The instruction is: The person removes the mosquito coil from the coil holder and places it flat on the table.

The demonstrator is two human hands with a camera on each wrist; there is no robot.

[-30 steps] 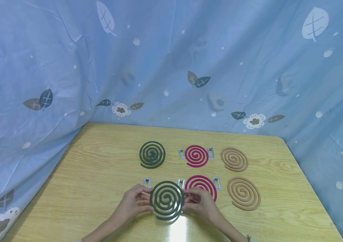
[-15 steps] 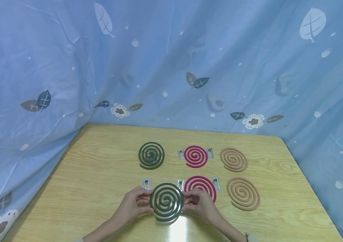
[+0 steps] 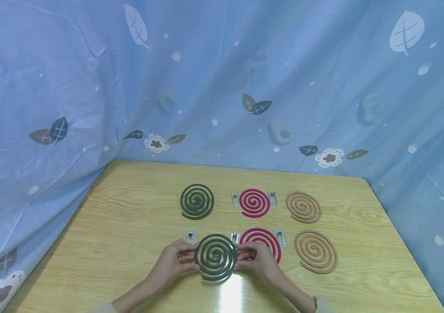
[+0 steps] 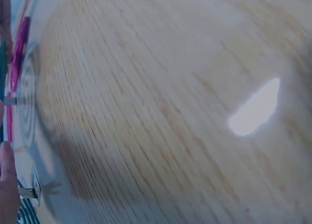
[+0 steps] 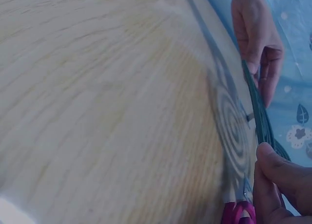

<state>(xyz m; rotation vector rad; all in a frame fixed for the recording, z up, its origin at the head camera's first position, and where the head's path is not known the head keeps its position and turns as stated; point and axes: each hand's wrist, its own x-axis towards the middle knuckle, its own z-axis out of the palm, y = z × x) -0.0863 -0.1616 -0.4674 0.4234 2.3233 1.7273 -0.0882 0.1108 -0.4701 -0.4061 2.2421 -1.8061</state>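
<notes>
Both hands hold a dark green mosquito coil (image 3: pixel 215 255) by opposite edges at the front of the table. My left hand (image 3: pixel 172 263) pinches its left rim between thumb and fingers; my right hand (image 3: pixel 258 262) pinches the right rim. In the right wrist view the coil (image 5: pixel 258 107) appears nearly edge-on, raised off the tabletop, with its spiral shadow below. Only a bit of the left hand (image 4: pixel 8 190) enters the left wrist view. Just behind the right hand lies a pink coil (image 3: pixel 258 229), partly covered by its fingers. Small metal coil stands (image 3: pixel 190 233) lie behind the held coil.
A second green coil (image 3: pixel 184 201) lies at the back over a metal stand, with another pink coil (image 3: pixel 254 201) beside it. Two tan coils (image 3: pixel 303 204) are on the right. More metal stands (image 3: pixel 280 237) flank the pink coils. Blue patterned cloth (image 3: pixel 222 87) hangs behind the table.
The held green coil tips slightly flatter, its lower edge a little higher in the head view. Both hands keep their grip; the other coils and stands stay put.
</notes>
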